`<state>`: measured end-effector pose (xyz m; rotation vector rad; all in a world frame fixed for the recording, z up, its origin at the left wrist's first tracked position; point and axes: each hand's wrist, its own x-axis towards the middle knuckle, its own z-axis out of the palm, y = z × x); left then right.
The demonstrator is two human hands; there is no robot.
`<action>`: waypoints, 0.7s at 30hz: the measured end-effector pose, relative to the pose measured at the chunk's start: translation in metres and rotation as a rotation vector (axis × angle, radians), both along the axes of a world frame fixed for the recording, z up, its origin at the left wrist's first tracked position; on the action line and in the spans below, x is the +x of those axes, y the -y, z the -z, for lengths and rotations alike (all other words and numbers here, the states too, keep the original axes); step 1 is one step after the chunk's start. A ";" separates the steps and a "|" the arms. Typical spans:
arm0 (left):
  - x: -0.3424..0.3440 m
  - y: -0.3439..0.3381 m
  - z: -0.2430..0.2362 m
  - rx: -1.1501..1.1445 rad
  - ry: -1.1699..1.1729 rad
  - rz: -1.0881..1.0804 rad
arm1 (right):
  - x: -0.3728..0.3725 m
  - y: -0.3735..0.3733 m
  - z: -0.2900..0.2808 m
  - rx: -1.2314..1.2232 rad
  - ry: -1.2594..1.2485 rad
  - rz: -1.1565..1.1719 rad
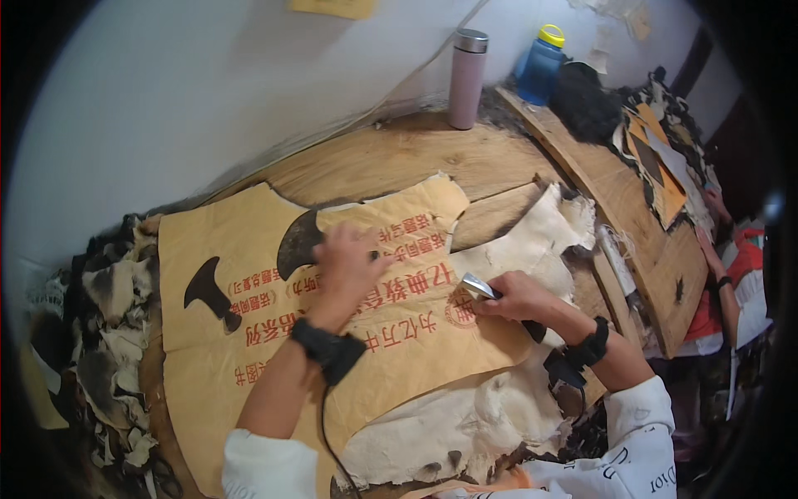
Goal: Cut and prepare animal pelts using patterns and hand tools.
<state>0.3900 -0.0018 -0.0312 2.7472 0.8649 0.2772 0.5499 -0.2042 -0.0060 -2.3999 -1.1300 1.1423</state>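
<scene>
The fingers of the left hand point(349, 262) are spread flat and press down on a tan cardboard pattern point(249, 333) printed with red characters, gripping nothing. The fingers of the right hand point(511, 298) are curled tight around a small metal blade point(478, 287), whose tip meets the right edge of the pattern where it lies over a pale hide point(499, 407). The hide spreads out from under the pattern, toward the far right and the near side, its edges dark and ragged. Each wrist wears one black strap, two in all, and a thin black cord runs from the left one toward the near edge. All this lies on a worn wooden table point(391, 162) set against a plain white wall point(208, 91). At the far edge stand two bottles: one pink flask with a metal cap point(467, 79) and one blue bottle with a yellow lid point(540, 66). A heap of dark and pale scraps point(108, 333) lies at the left. At the far right another person's arm point(723, 283) reaches over a second board.
</scene>
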 end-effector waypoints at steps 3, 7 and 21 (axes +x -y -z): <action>-0.028 -0.013 0.008 -0.152 0.128 0.014 | 0.001 -0.002 0.006 0.008 0.037 -0.068; -0.025 -0.015 0.021 -0.245 0.258 0.055 | 0.001 -0.001 0.003 -0.015 -0.008 -0.034; -0.015 -0.018 0.022 -0.334 0.294 -0.080 | 0.010 -0.007 0.013 0.000 -0.100 -0.071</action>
